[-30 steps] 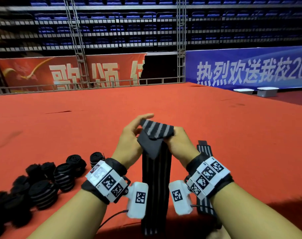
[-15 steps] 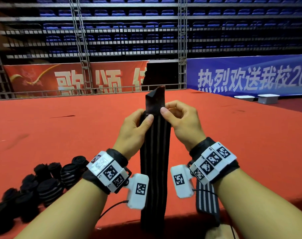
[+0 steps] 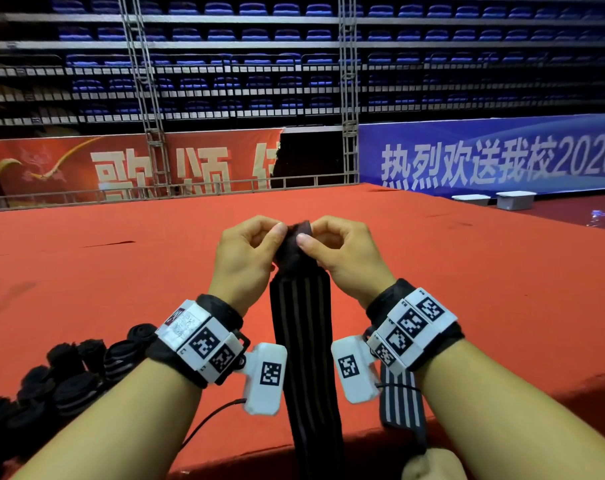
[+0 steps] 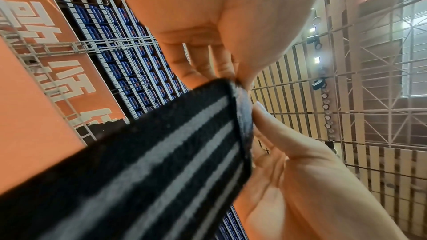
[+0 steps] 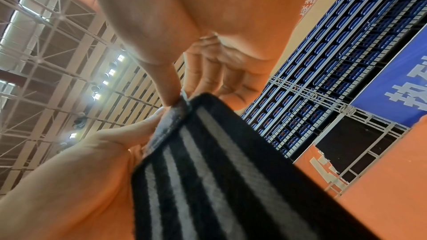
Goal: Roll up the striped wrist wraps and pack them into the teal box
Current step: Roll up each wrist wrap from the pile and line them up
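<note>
We pinch the top end of a striped wrist wrap (image 3: 303, 341) between our left hand (image 3: 247, 259) and right hand (image 3: 342, 258) above the red platform (image 3: 121, 271), its length hanging down over the near edge, rolled wraps (image 3: 69, 379) piled at left.

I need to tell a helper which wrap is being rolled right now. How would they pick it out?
Start at the near edge of the red carpeted platform. The wrap being rolled hangs between both wrists, its top pinched by the left hand and right hand. Unlike the rolled wraps piled left, it is unrolled.
</note>
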`<move>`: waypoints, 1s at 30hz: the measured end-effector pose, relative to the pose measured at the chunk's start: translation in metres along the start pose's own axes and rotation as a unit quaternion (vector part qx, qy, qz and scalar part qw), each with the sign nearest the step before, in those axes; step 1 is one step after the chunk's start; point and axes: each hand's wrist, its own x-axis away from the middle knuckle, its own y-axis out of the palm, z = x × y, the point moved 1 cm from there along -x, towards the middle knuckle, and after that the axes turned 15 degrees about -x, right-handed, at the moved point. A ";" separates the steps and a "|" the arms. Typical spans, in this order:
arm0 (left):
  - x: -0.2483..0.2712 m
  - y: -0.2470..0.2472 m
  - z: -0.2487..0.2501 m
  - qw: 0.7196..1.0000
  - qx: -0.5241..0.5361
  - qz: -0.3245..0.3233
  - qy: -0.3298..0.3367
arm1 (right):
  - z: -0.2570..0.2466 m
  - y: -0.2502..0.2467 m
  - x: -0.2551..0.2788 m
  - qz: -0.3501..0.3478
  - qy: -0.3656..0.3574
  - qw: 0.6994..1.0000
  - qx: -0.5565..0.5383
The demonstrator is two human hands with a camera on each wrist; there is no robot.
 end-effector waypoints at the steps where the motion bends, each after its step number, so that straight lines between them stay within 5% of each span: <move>1: 0.001 0.001 0.001 1.000 0.002 -0.002 0.000 | -0.001 -0.002 -0.001 -0.002 0.001 1.000 0.003; 6: -0.002 0.004 -0.003 0.998 0.047 -0.015 -0.032 | 0.001 -0.007 -0.002 -0.043 0.020 0.999 -0.015; 18: -0.004 0.011 -0.037 0.997 -0.052 -0.013 -0.051 | 0.025 -0.005 -0.005 -0.032 0.082 0.996 0.008; 30: -0.007 0.042 -0.126 0.975 -0.034 -0.058 -0.212 | 0.127 -0.002 -0.023 0.002 0.206 0.976 0.067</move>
